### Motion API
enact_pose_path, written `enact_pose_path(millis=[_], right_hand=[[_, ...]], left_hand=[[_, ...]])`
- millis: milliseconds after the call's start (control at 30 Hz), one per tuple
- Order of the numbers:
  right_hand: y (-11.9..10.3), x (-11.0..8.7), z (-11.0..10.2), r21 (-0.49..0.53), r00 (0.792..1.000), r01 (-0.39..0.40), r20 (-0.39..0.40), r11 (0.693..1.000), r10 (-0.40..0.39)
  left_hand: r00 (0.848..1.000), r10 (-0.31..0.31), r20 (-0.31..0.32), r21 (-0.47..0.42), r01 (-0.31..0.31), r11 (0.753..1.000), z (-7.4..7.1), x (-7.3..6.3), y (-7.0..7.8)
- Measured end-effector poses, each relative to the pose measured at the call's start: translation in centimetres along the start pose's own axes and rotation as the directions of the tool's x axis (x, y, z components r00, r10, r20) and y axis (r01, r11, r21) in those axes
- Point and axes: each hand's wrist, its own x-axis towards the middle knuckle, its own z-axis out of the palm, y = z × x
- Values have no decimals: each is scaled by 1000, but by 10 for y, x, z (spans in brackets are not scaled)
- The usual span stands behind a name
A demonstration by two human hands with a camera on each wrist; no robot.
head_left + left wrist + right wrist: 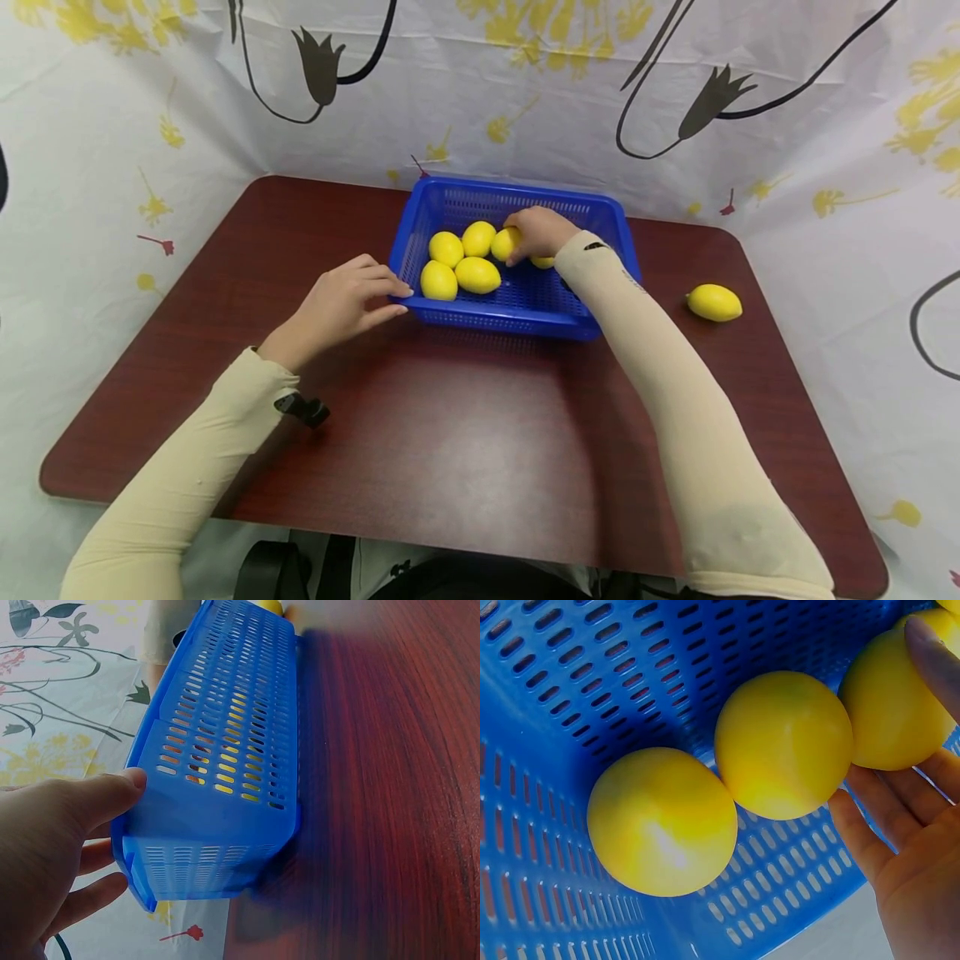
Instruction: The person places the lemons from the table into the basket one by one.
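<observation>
A blue plastic basket [510,318] with slotted walls stands near the table's back edge, with several yellow lemons [477,275] inside. My right hand [542,232] reaches into it and holds a lemon [896,701] between thumb and fingers. Two other lemons [784,746] lie beside that hand in the right wrist view. At the basket's front left corner, my left hand [348,296] grips the rim lightly. Its thumb lies against one side of the corner and its fingers against the other, as the left wrist view [60,847] of the hand shows.
Outside the basket, a single lemon [715,302] lies on the right part of the brown table [450,450]. A patterned white cloth [420,92] hangs behind the table and along its sides. My right forearm passes over the basket's front right rim.
</observation>
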Motion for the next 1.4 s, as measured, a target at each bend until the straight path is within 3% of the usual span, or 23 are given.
enact_pose_path(millis=[933, 1400], right_hand=[[0, 6, 10, -37, 1000, 23, 13, 999, -22], [0, 0, 6, -28, 1000, 16, 4, 999, -16]], left_hand=[[1000, 9, -4, 1, -9, 1000, 1, 0, -1], [1000, 13, -5, 2, -13, 1000, 1, 0, -1]])
